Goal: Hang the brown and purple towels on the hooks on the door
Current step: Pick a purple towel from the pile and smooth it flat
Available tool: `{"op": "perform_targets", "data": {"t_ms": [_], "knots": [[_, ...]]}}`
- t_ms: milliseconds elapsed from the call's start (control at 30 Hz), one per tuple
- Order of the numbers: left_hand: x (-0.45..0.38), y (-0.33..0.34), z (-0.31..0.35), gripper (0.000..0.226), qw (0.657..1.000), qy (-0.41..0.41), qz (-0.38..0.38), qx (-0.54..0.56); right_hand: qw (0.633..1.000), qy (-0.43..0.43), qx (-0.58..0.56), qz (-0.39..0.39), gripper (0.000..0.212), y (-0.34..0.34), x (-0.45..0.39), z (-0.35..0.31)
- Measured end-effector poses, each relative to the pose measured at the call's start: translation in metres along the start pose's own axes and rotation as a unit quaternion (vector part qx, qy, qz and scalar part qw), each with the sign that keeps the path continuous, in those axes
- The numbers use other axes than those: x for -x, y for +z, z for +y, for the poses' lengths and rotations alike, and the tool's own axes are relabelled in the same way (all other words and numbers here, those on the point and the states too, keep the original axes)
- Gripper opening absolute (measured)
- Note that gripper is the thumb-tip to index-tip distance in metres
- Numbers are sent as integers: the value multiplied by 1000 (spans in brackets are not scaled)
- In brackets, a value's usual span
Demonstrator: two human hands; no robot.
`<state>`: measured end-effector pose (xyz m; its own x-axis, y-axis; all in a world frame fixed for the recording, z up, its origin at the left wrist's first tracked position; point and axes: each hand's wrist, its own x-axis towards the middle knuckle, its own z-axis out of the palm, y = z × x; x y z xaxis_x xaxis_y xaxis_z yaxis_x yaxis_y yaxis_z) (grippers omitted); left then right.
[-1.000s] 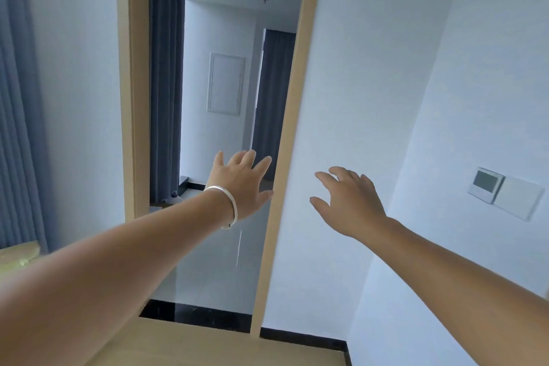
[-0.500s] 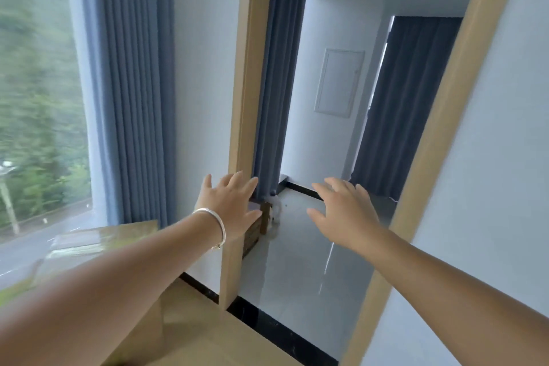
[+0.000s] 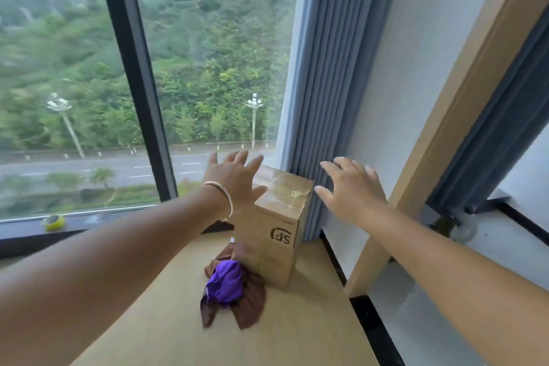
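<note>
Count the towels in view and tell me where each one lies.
2. The purple towel lies bunched on top of the brown towel, which is spread on the wooden platform against the foot of the cardboard box. More could be hidden behind the box.

1. Bright, soft daylight enters through the large window (image 3: 74, 83) on the left.
2. Glare shines on the taped top of the cardboard box (image 3: 271, 218).
3. The hillside outside looks smeared and soft.
4. Wide-angle distortion bends the window mullion (image 3: 135, 68) and door frame (image 3: 463, 98) near the edges.
</note>
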<state>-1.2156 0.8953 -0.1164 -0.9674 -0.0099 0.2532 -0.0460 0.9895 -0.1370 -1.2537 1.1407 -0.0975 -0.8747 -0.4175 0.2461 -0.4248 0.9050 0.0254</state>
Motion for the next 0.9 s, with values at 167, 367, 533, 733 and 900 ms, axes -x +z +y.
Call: {"op": "perform_targets", "data": {"t_ms": [167, 367, 533, 733, 900], "knots": [[10, 44, -52, 71, 994, -96, -43, -9, 994, -84, -57, -48, 53, 56, -57, -48], [-1, 128, -102, 70, 984, -144, -105, 1, 982, -142, -64, -109, 53, 140, -115, -92], [-13, 246, -128, 68, 963, -192, -185, 48, 962, -181, -42, -199, 54, 247, -148, -120], [8, 408, -135, 60, 932, -220, -277, 84, 936, -203, -25, -285, 54, 397, -160, -145], [41, 545, -128, 43, 889, -271, -341, 141, 916, -230, -20, -327, 53, 537, -161, -157]]}}
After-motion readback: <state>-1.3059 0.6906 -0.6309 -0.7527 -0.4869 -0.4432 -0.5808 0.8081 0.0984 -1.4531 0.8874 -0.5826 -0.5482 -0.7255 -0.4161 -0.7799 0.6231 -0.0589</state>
